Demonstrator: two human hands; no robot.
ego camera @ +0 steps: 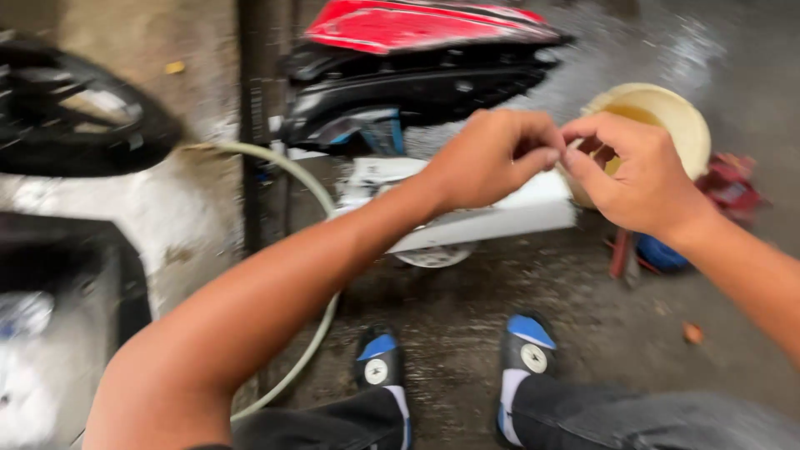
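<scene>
The left hand (492, 158) and the right hand (637, 175) met in front of the person, fingertips pinched together at one spot between them; the fingers of both were curled and closed, yet the blur hid whether anything small was clamped there, so I cannot tell what, if anything, they gripped.

Just behind the right hand sat a cream plastic bucket (667, 112) on the wet concrete floor (583, 333); its mouth faced up and the inside looked yellowish, though whether that was liquid or only the bucket's own wall could not be made out; the hands covered its lower left rim.

Beneath the hands lay a white body panel (500, 221) of a motorcycle, and above it the red seat cover (417, 25) and black underframe (417, 92) of the same machine; a pale green hose (321, 187) curved from the left down past the left forearm to the floor; a black tyre (83, 117) stood at the far left.

To the right of the bucket rested a small red object (733, 183), and below it a blue rounded thing (662, 254), both too blurred to name; the person's feet wore black sandals with blue straps (525, 350) over white socks.
</scene>
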